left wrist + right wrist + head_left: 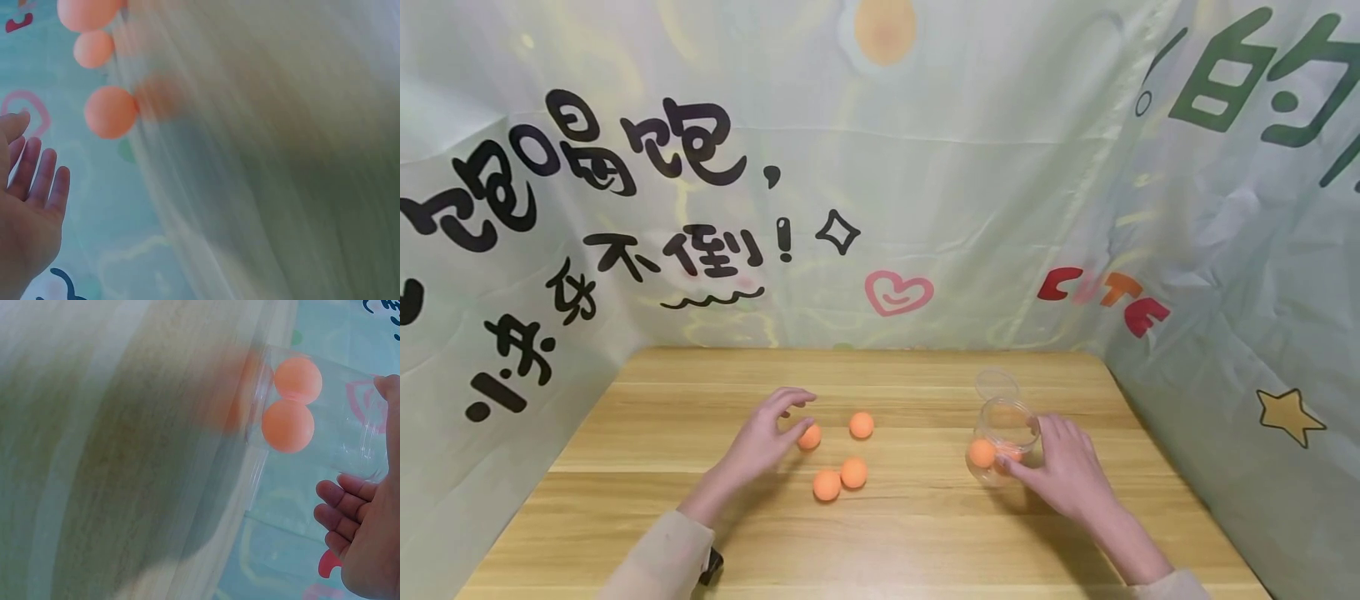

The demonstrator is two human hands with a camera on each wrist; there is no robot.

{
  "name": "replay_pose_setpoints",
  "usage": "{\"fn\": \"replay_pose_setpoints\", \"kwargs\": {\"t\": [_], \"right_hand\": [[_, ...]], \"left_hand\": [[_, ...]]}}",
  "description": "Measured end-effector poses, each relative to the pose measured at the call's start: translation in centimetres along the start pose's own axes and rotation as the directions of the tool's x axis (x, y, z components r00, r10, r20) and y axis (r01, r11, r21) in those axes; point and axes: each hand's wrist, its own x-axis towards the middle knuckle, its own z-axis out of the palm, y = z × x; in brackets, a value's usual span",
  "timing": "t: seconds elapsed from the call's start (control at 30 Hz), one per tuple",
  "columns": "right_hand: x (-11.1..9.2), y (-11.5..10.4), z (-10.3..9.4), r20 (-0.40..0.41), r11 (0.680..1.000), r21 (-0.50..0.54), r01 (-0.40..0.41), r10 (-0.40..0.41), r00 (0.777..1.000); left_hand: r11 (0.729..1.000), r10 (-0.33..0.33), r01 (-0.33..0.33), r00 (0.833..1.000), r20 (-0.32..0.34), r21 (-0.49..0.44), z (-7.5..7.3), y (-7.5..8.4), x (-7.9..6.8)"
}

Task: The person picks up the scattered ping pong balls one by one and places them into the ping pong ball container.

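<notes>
My right hand (1070, 467) holds a clear plastic jar (1009, 423) near its rim, thumb on one side and fingers on the other. Two orange balls (287, 426) lie at the bottom of the jar. On the left, my left hand (766, 440) hovers with relaxed fingers spread and thumb apart, holding nothing. Nearest to it is an orange ball (810, 437), partly covered by the thumb in the head view. Another ball (861, 425) lies to its right, and two more balls (853, 472) sit close together nearer the front.
Behind the jar there is a round clear lid (997, 384). The wooden table (910, 550) is bordered by a printed cloth (970, 200) at the back and both sides. A small black object (712, 567) shows by the left sleeve.
</notes>
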Motion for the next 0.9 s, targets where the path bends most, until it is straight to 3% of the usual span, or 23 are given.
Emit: {"fn": "replay_pose_setpoints", "kwargs": {"t": [0.23, 0.5, 0.9], "right_hand": [[0.0, 0.0, 0.0, -0.007, 1.0, -0.008, 0.007, -0.007, 1.0], [0.0, 0.1, 0.0, -0.016, 1.0, -0.011, 0.015, -0.015, 1.0], [0.0, 0.1, 0.0, -0.014, 1.0, -0.017, 0.016, -0.016, 1.0]], "left_hand": [[0.999, -0.022, 0.018, 0.994, 0.106, 0.037, -0.4, -1.1, 0.1], [0.996, -0.06, 0.041, 0.969, 0.241, 0.083, -0.7, -1.4, 0.0], [0.994, 0.012, -0.042, 0.962, 0.274, 0.105, 0.1, -1.9, 0.0]]}}
